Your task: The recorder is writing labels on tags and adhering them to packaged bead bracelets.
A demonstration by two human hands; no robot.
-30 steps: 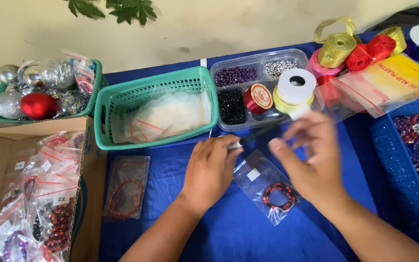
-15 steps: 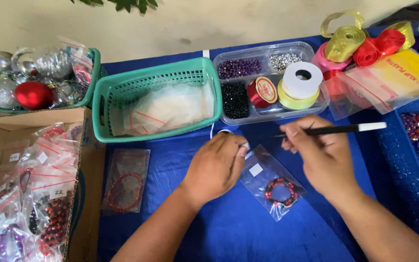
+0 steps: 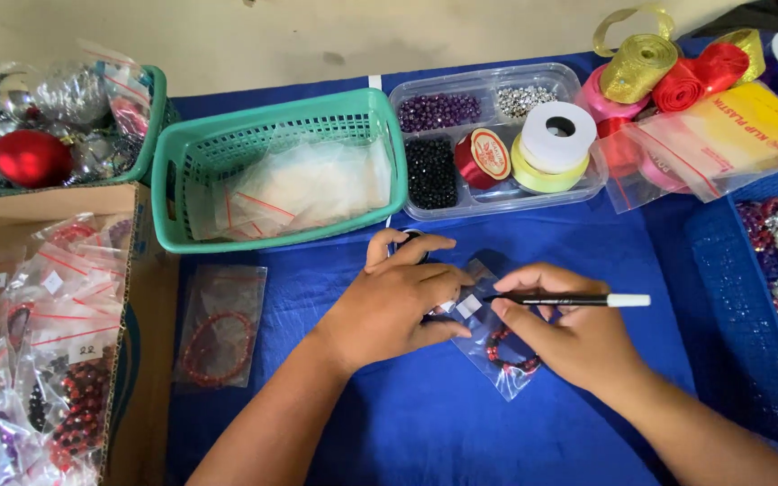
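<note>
Glossy plastic over matt blue cloth (image 3: 389, 423).
Clear, shiny zip bag (image 3: 497, 360) with beaded bracelet; smooth black plastic pen (image 3: 569, 300); teal moulded plastic basket (image 3: 173, 193); brown matt cardboard box (image 3: 150, 360).

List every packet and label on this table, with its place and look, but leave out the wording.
Small clear bag: under both hands, centre, with a white sticker and red-and-dark beads.
Clear bag: flat on the blue cloth, left, holding a red bracelet.
Labelled bracelet bags: heaped in the cardboard box, far left.
Yellow-and-red pack: upper right, flat, in clear plastic.
</note>
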